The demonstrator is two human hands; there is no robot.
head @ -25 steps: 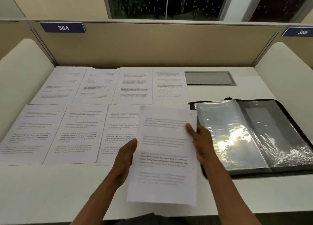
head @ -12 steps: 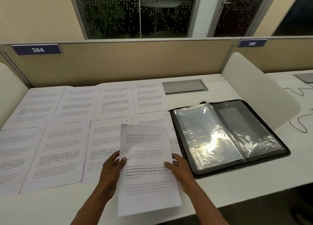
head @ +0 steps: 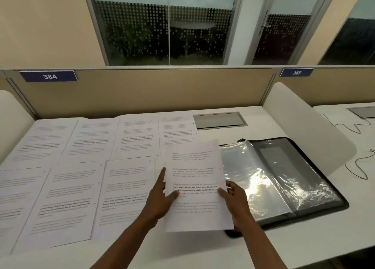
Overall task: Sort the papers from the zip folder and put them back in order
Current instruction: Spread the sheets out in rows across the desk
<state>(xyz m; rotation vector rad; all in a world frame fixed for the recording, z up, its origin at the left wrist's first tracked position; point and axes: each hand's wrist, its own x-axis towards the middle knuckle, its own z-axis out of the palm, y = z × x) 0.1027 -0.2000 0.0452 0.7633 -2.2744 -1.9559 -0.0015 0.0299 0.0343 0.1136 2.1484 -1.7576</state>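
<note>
Both hands hold one printed sheet (head: 195, 185) above the surface (head: 274, 248), left grip (head: 160, 197) and right grip (head: 235, 199) each pinching a side edge, beside the open zip folder (head: 300, 167).

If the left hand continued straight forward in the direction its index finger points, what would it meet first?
Probably the far-row sheet beside the grey desk hatch. The left hand points up along the held sheet's left edge; depth is unclear.
</note>
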